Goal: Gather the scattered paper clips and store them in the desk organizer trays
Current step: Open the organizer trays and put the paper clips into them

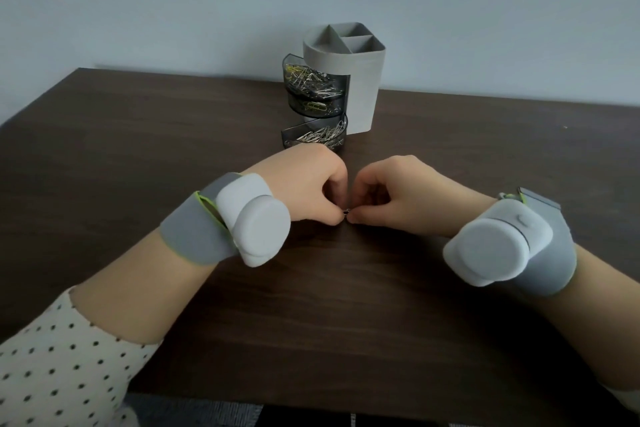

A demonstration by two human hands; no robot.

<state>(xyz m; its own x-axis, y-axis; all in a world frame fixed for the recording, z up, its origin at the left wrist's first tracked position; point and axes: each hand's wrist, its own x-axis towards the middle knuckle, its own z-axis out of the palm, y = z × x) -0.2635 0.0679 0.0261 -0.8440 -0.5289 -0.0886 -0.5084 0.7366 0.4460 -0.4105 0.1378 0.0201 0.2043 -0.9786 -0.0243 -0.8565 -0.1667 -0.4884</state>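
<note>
Clips (311,80) nearly all home already, to judge by the trays: silver and yellow ones heaped in the top tray (288,66), more in the middle tray (294,105), a silver pile in the bottom tray (289,136), all three swung out to the left of the organizer (362,87) at the far side of the table (346,315). Upper compartments of the organizer apparently bare, though not seen to the bottom. No scattered clips visible anywhere on the dark wood, save one tiny metallic thing, probably a last loose clip (346,217), low at the table surface a little nearer than the bottom tray, right between the two hands. Left hand (304,180) curled, thumb and fingertips closed down on that loose clip from its left; right hand (391,191) likewise curled, fingertips pinching at it from the right; too small to tell the firmer hold, or whether already clear of the wood. Grey bands with white pods on both wrists; dotted sleeve (52,364) on the left forearm. Left to do, by this reckoning: raise the loose clip, carry it forward, drop it into a tray, and perhaps swing the trays shut.
</note>
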